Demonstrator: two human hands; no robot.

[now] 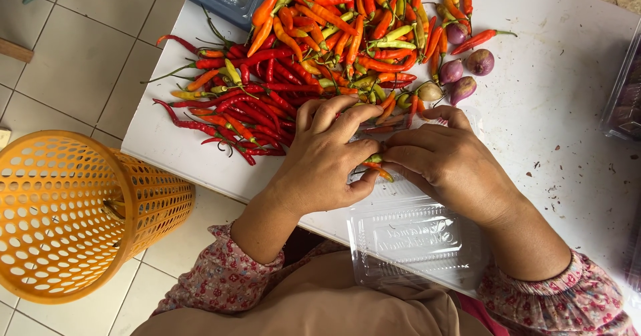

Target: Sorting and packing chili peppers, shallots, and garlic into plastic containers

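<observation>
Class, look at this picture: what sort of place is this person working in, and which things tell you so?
Probably a home or small-scale food-packing spot: a heap of chillies and shallots on a white table, clear plastic trays, and an orange basket on the tiled floor.

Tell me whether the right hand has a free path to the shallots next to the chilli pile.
Probably yes: the right hand lies just below the shallots, with only bare white table and a few loose chillies between.
</observation>
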